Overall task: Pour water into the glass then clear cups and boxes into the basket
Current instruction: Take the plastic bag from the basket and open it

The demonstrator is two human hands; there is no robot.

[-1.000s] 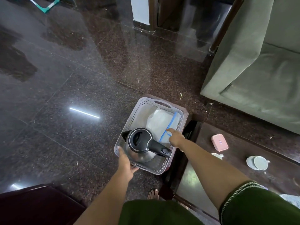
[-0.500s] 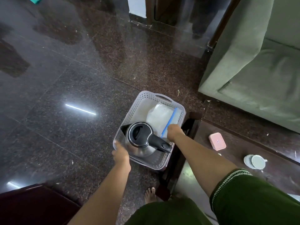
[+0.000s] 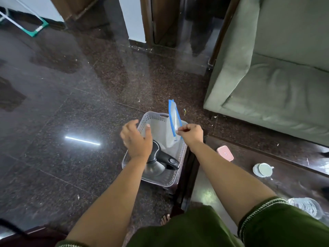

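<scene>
now right hand (image 3: 191, 133) pinches blue-edged bag (image 3: 173, 120) above basket (image 3: 154, 120)

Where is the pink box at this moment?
The pink box lies flat on the dark table right of the basket, between the right forearm and the cup on its saucer.

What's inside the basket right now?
The basket holds the kettle, partly covered by the left hand. The right hand pinches a blue-edged bag standing out of it. The bottom beneath them is hidden.
</scene>
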